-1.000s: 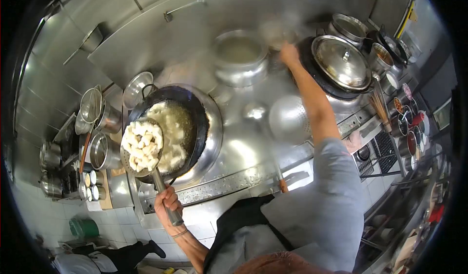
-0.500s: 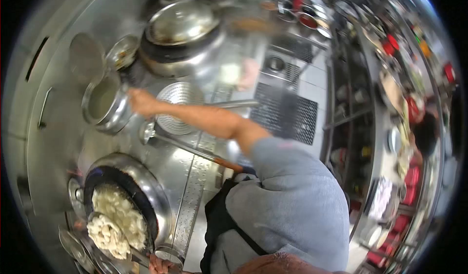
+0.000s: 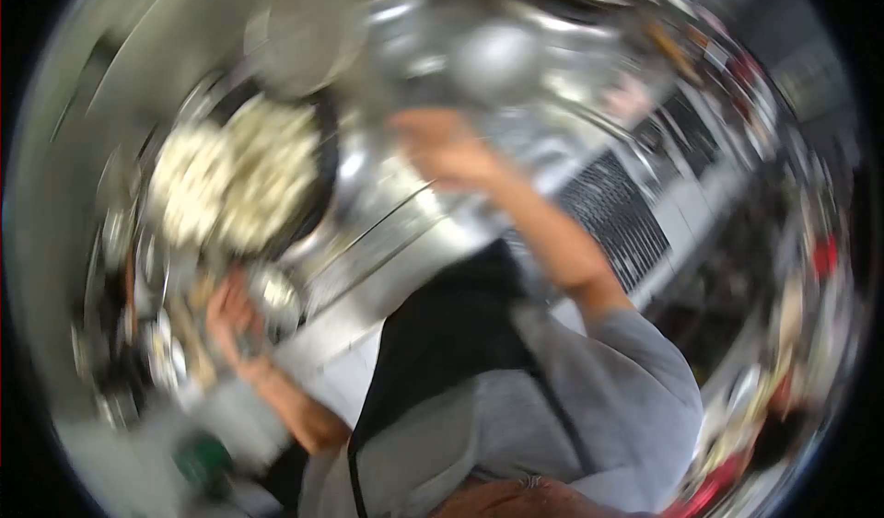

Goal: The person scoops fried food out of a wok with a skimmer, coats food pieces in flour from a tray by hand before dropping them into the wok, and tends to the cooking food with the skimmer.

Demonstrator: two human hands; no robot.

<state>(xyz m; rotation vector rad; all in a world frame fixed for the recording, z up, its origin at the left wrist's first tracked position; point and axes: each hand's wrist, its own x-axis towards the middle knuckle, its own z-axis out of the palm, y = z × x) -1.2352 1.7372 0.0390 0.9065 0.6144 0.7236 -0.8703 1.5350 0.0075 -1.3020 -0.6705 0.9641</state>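
My left hand is at the lower left, its fingers curled round the handle of a skimmer, though motion blurs the grip. White chunks of food lie heaped in the skimmer at the left side of a dark wok. More pale food fills the wok. My right hand is raised over the steel counter, right of the wok. Its fingers are smeared, so what it holds, if anything, does not show. A round, greyish mesh-like disc appears blurred beyond the wok.
A round perforated strainer with a long handle lies past my right hand. Dark floor grating is to the right. Small vessels, including a round bowl, stand by my left hand. Shelving with kitchenware runs along the far right.
The view has swung, bringing the wok higher in the picture. My right hand has come away from the steel pot. My left arm shows more fully; the heaped skimmer stays by the wok.
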